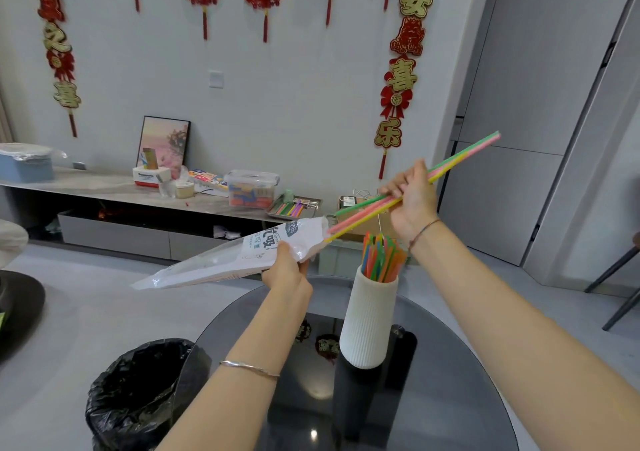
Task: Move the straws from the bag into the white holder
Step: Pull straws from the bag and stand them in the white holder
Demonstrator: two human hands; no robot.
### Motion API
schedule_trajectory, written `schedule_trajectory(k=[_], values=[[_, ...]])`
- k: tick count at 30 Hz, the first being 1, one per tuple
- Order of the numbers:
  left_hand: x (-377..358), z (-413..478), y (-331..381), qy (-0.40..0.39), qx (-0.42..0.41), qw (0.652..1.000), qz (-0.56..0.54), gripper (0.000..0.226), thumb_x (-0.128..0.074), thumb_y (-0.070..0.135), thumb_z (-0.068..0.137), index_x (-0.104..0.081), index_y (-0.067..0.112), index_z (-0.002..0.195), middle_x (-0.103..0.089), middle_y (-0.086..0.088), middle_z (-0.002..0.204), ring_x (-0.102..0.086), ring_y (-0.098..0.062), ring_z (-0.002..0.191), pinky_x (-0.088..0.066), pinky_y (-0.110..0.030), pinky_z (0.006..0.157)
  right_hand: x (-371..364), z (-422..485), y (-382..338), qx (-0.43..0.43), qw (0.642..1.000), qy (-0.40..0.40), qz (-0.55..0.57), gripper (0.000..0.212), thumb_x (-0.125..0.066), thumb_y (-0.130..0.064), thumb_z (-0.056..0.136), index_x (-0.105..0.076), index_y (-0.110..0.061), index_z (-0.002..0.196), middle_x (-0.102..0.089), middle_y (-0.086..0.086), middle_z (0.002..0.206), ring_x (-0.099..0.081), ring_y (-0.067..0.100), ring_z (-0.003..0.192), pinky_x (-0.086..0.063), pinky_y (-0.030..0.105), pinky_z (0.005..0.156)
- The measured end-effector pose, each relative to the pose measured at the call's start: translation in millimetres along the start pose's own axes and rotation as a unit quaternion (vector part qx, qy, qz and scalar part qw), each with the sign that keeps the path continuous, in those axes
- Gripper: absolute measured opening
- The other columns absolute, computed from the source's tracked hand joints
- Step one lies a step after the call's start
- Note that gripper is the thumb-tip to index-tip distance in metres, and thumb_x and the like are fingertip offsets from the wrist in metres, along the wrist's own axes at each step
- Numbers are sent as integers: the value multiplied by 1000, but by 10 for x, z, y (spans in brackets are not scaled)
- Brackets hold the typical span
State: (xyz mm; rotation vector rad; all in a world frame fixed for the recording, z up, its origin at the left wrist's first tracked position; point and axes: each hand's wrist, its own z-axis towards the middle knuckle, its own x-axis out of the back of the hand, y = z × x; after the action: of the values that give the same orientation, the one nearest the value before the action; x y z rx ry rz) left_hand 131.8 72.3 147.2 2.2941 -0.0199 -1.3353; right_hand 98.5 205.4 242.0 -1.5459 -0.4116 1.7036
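My left hand [287,270] grips a long white plastic bag [228,260] near its open mouth, holding it in the air tilted up to the right. My right hand [412,198] is shut on a few long straws [460,156], green, pink and yellow, whose lower ends are just at the bag's mouth. Below them stands the white ribbed holder [369,319] on a round dark glass table [450,381], with several coloured straws [381,258] upright in it.
A bin lined with a black bag [138,391] stands left of the table. Behind runs a long low cabinet [104,187] with boxes, a clear container and a tray. A cardboard box [360,215] sits behind the holder. Chair legs [616,284] show at right.
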Motion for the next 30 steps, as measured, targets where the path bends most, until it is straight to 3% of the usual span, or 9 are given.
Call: schedule_trajectory(k=[2, 5, 9, 12, 16, 19, 24, 27, 30], values=[[11, 23, -55, 14, -6, 1000, 11, 45, -60, 9, 90, -44, 3, 132, -60, -12, 128, -56, -11, 63, -57, -28, 66, 38, 77, -144, 21, 1000, -2, -19, 50, -39, -34, 98, -26, -19, 53, -22, -7, 35, -20, 8, 30, -25, 19, 37], [46, 61, -107, 26, -17, 999, 28, 47, -61, 10, 89, -44, 3, 133, -60, -13, 127, -56, -10, 63, -55, -30, 70, 60, 172, -300, 61, 996, -24, -63, 50, -38, -31, 98, -25, -20, 51, -20, -9, 35, -18, 8, 30, -19, 17, 34], [64, 66, -141, 26, -20, 999, 39, 45, -61, 9, 89, -46, 2, 132, -61, -13, 126, -60, -17, 76, -55, -31, 77, 97, 255, -342, 99, 985, -40, -134, 53, -41, -35, 97, -26, -22, 47, -21, -10, 36, -19, 7, 30, -21, 16, 34], [58, 42, -172, 23, -20, 998, 47, 46, -62, 9, 89, -46, 2, 132, -61, -13, 126, -59, -14, 70, -55, -30, 73, 166, 288, -260, 109, 974, -51, -191, 53, -41, -38, 97, -25, -22, 49, -23, -10, 35, -20, 7, 31, -22, 16, 35], [55, 40, -179, 10, -22, 999, 46, 44, -62, 9, 89, -47, 3, 131, -61, -12, 126, -60, -19, 86, -54, -30, 78, 290, 296, -98, 115, 956, -79, -260, 52, -38, -40, 97, -26, -21, 51, -26, -10, 34, -23, 6, 31, -25, 14, 35], [54, 48, -184, 8, -30, 998, 52, 45, -62, 9, 89, -47, 5, 131, -61, -11, 126, -59, -18, 86, -51, -28, 83, 362, 300, -3, 114, 950, -87, -276, 52, -39, -40, 97, -29, -20, 50, -29, -10, 33, -27, 4, 30, -27, 14, 34], [57, 69, -202, 11, -33, 997, 69, 45, -64, 11, 88, -48, 4, 130, -61, -10, 123, -60, -15, 78, -51, -27, 76, 445, 321, 50, 106, 937, -86, -321, 52, -38, -38, 98, -33, -20, 49, -32, -10, 32, -31, 3, 31, -32, 19, 39], [49, 79, -213, 9, -31, 997, 70, 44, -64, 11, 88, -48, 5, 129, -61, -8, 114, -59, -11, 69, -52, -25, 62, 417, 308, 5, 117, 946, -63, -297, 51, -38, -37, 98, -33, -19, 51, -32, -10, 32, -31, 3, 30, -32, 19, 39], [49, 85, -225, 6, -32, 997, 65, 45, -64, 10, 88, -47, 4, 129, -60, -7, 114, -59, -11, 69, -53, -24, 63, 330, 305, -95, 127, 952, -55, -273, 50, -39, -37, 98, -31, -17, 52, -31, -10, 32, -30, 5, 30, -32, 18, 37]])
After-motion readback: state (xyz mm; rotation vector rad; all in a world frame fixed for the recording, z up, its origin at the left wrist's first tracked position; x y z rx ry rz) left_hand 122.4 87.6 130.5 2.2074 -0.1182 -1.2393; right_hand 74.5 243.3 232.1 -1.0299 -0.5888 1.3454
